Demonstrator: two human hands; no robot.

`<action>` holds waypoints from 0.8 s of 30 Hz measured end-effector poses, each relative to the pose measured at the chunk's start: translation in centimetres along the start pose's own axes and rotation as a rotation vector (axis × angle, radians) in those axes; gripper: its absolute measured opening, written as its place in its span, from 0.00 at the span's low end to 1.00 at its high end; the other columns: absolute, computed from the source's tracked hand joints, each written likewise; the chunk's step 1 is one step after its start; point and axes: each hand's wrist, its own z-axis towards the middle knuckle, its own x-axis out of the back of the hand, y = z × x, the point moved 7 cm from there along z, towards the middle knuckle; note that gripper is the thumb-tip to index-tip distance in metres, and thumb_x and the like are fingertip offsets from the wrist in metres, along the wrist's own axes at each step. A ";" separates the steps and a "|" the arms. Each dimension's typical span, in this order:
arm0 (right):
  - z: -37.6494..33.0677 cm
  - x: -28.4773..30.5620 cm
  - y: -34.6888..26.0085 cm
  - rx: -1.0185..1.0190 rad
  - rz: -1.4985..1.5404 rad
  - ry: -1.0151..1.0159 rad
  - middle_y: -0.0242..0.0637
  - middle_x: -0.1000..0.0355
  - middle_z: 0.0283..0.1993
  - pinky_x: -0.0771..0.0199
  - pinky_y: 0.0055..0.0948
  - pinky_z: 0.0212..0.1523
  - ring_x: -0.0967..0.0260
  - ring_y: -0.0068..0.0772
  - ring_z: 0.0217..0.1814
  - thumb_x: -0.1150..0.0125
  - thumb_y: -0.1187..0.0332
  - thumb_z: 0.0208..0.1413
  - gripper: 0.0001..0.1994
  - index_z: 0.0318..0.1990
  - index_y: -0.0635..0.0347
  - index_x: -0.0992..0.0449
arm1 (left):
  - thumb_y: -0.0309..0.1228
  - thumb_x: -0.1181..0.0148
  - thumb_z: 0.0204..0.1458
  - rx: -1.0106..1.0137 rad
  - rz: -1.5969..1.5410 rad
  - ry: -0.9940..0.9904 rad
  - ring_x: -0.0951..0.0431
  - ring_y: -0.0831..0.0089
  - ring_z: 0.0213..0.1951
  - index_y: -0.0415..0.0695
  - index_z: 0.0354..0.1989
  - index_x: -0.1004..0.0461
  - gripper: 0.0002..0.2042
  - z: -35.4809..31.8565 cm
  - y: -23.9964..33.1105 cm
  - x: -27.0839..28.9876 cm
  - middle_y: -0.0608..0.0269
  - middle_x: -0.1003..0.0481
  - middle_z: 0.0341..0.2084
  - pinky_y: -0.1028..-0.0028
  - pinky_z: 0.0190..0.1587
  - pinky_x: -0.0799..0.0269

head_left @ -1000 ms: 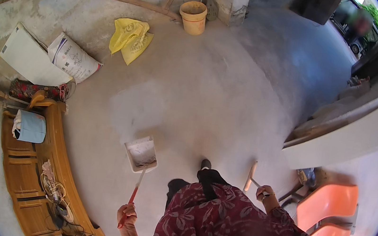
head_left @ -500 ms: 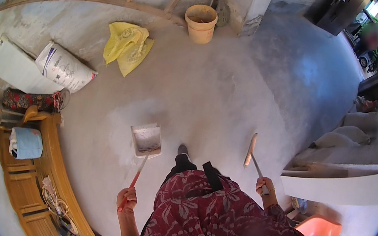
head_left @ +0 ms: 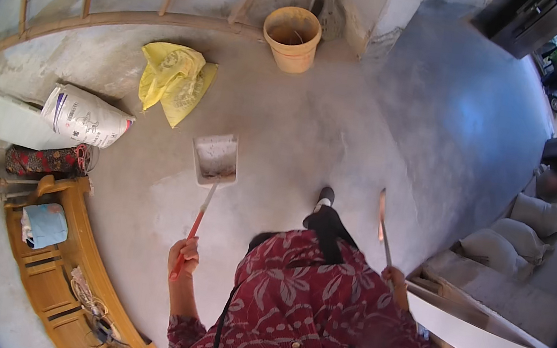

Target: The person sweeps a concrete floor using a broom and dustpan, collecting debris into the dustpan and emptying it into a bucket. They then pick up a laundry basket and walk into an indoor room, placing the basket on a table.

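Note:
My left hand point(head_left: 184, 256) is wrapped round the red end of a dustpan's handle. The white dustpan point(head_left: 216, 159) is ahead of me, close to the floor, with some grey debris near its handle side. On the right, my right hand point(head_left: 393, 276) grips the grey pole of a push broom point(head_left: 381, 214). The broom's narrow tan head points away from me and shows nearly edge-on; its bristles cannot be made out. One dark shoe point(head_left: 325, 196) of mine is on the floor between the two tools.
A yellow sack point(head_left: 176, 82) and a tan bucket point(head_left: 291, 40) stand ahead by a leaning wooden ladder point(head_left: 141, 16). A wooden bench point(head_left: 62, 265) and a white printed sack point(head_left: 86, 116) are left. Pale sacks point(head_left: 494, 243) and a white curved panel point(head_left: 468, 333) are right.
I have stepped forward, with the other shoe now showing in front. The dustpan has moved forward. The broom's head has turned more edge-on, and my right hand sits closer to my clothing.

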 end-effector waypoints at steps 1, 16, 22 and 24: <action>0.4 -0.2 -2.9 0.016 -0.038 -0.005 0.26 0.49 0.10 0.46 0.21 0.09 0.53 0.18 0.09 0.58 0.71 0.47 0.09 0.17 0.54 0.44 | 0.20 0.63 0.47 -0.015 -0.006 0.000 0.43 0.84 0.11 0.24 0.45 0.50 0.17 0.9 -0.9 -2.2 0.68 0.43 0.16 0.85 0.11 0.43; 6.7 -8.8 -32.9 -0.042 0.158 -0.009 0.24 0.47 0.10 0.46 0.16 0.07 0.53 0.16 0.08 0.57 0.72 0.48 0.10 0.17 0.53 0.43 | 0.20 0.63 0.49 -0.060 0.019 0.023 0.46 0.85 0.10 0.27 0.43 0.47 0.13 9.6 -6.1 -20.6 0.69 0.45 0.15 0.86 0.09 0.48; 8.4 -11.7 -40.8 -0.038 0.112 -0.020 0.25 0.48 0.10 0.46 0.15 0.07 0.54 0.17 0.08 0.59 0.72 0.47 0.10 0.15 0.53 0.45 | 0.22 0.63 0.50 -0.028 -0.041 -0.055 0.44 0.84 0.10 0.23 0.45 0.46 0.16 12.5 -6.6 -27.1 0.67 0.43 0.16 0.84 0.09 0.44; 9.7 -12.4 -43.9 -0.054 0.094 -0.020 0.24 0.49 0.10 0.45 0.15 0.07 0.55 0.17 0.08 0.59 0.72 0.47 0.11 0.15 0.52 0.46 | 0.23 0.64 0.51 -0.042 -0.054 -0.069 0.44 0.84 0.10 0.23 0.47 0.47 0.17 12.0 -6.8 -29.4 0.66 0.43 0.18 0.84 0.09 0.45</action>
